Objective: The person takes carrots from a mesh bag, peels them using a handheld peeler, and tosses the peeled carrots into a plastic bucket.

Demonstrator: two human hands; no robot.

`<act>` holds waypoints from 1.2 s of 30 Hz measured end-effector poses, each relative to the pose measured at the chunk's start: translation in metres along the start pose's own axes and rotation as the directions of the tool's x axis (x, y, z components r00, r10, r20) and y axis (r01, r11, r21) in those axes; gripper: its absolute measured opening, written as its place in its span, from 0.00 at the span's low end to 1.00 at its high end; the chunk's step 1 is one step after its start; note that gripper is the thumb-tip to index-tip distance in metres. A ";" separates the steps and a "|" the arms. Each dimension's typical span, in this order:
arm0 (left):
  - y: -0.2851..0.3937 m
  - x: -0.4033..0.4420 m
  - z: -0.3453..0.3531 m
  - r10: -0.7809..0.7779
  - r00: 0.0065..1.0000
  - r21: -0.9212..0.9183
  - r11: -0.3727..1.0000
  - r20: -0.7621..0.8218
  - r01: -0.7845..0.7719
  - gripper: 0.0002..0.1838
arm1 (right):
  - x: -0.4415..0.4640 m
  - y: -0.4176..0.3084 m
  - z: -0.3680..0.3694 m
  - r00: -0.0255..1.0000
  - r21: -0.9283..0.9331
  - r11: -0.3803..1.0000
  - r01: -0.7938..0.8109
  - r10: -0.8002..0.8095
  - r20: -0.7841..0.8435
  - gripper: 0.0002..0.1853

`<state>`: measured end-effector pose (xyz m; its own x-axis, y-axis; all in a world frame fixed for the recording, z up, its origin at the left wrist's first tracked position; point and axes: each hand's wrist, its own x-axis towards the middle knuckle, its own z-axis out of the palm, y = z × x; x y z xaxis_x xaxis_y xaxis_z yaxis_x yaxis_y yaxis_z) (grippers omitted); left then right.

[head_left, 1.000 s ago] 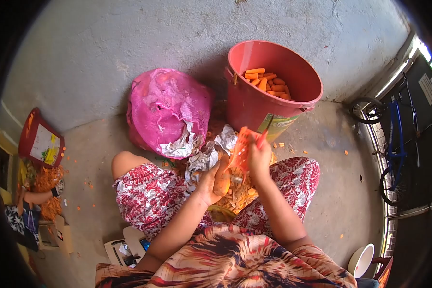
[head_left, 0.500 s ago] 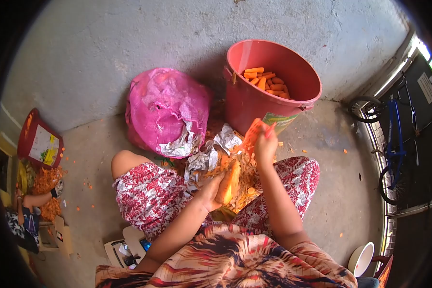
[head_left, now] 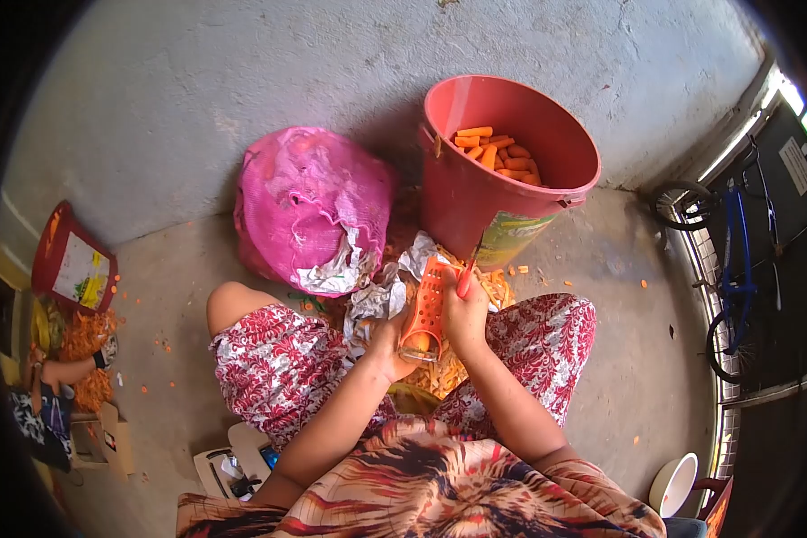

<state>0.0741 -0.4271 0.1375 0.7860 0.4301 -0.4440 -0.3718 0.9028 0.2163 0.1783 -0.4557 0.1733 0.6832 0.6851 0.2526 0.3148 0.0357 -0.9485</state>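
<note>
My left hand is wrapped round a carrot, mostly hidden under an orange peeler with holes in its body. The peeler's blade end lies over the carrot's near end. In my right hand are the peeler and a red-handled knife, its dark blade pointing away from me. Orange peelings lie in a heap below both hands, between my legs. Beyond my hands stands a large red bucket with peeled carrots inside.
A pink mesh sack leans by the wall, crumpled paper near it. At the left are another red bucket, more peelings and a person's arm. A bicycle and a white bowl are at the right.
My right hand has brought the peeler back toward me, from beyond the carrot onto it. The knife has come with it. My left hand has stayed nearly in place round the carrot.
</note>
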 end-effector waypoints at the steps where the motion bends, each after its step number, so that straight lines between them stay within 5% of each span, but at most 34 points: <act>1: 0.000 -0.001 -0.001 0.007 0.999 0.063 0.998 0.032 -0.009 0.17 | 0.001 0.004 0.001 1.000 0.009 1.000 0.000 0.000 -0.007 0.09; 4: 0.000 -0.007 -0.008 -0.070 0.991 0.227 0.973 0.115 0.042 0.20 | 0.010 0.013 -0.002 0.992 0.041 0.991 -0.128 0.128 0.012 0.09; 6: -0.001 -0.013 -0.013 -0.237 0.961 0.305 0.934 0.141 0.185 0.22 | 0.048 0.062 -0.008 0.978 0.013 0.998 0.063 -0.059 -0.202 0.08; 8: -0.008 -0.021 -0.005 -0.185 0.982 0.309 0.937 0.040 0.164 0.24 | 0.073 0.053 -0.026 0.954 -0.096 0.990 -0.103 0.071 -0.291 0.08; 14: 0.003 -0.006 -0.018 -0.118 0.988 0.204 0.974 0.100 0.096 0.19 | 0.046 0.005 -0.020 0.986 0.219 0.968 -0.121 0.143 -0.087 0.11; 15: 0.005 -0.005 -0.019 -0.123 0.976 0.152 0.984 0.181 0.095 0.18 | 0.034 0.002 -0.016 0.990 0.204 0.971 -0.123 0.134 -0.043 0.11; 19: 0.002 0.003 -0.003 -0.011 0.999 0.018 1.000 0.035 0.011 0.16 | 0.002 -0.006 -0.001 0.999 0.148 0.988 -0.041 0.040 0.008 0.10; 23: 0.001 0.000 -0.006 -0.022 0.998 0.062 0.998 0.064 0.018 0.16 | -0.002 0.002 -0.001 0.997 0.033 0.998 -0.052 0.051 0.053 0.09; 26: 0.004 -0.003 -0.009 -0.091 0.991 0.178 0.981 0.102 0.072 0.17 | 0.009 0.019 -0.001 0.993 0.036 0.992 -0.117 0.117 0.018 0.09; 28: 0.004 -0.003 -0.023 -0.204 0.967 0.261 0.952 0.154 0.159 0.17 | 0.043 0.052 -0.008 0.986 0.066 0.998 -0.004 0.015 -0.164 0.09; 29: 0.001 -0.012 -0.014 -0.196 0.969 0.298 0.944 0.148 0.145 0.18 | 0.056 0.041 -0.022 0.980 -0.021 0.997 -0.072 0.067 -0.189 0.10; 30: -0.002 -0.018 -0.008 -0.164 0.982 0.275 0.952 0.093 0.133 0.18 | 0.070 0.045 -0.026 0.937 -0.213 0.976 -0.034 -0.043 -0.347 0.09; 32: -0.004 -0.024 -0.001 -0.100 0.995 0.236 0.966 -0.018 0.101 0.19 | 0.082 0.056 -0.030 0.929 -0.086 0.996 -0.033 -0.001 -0.369 0.11; 33: -0.001 -0.020 -0.009 -0.108 0.991 0.196 0.976 0.084 0.090 0.18 | 0.080 0.048 -0.031 0.943 0.019 0.998 -0.062 0.065 -0.326 0.11; 36: 0.003 -0.009 -0.014 -0.091 0.996 0.169 0.982 0.020 0.087 0.17 | 0.053 0.013 -0.024 0.979 0.167 0.982 -0.083 0.112 -0.168 0.11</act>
<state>0.0589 -0.4278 0.1302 0.8265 0.3457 -0.4442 -0.2135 0.9228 0.3208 0.2345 -0.4365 0.1793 0.8152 0.5526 0.1736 0.1424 0.0993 -0.9848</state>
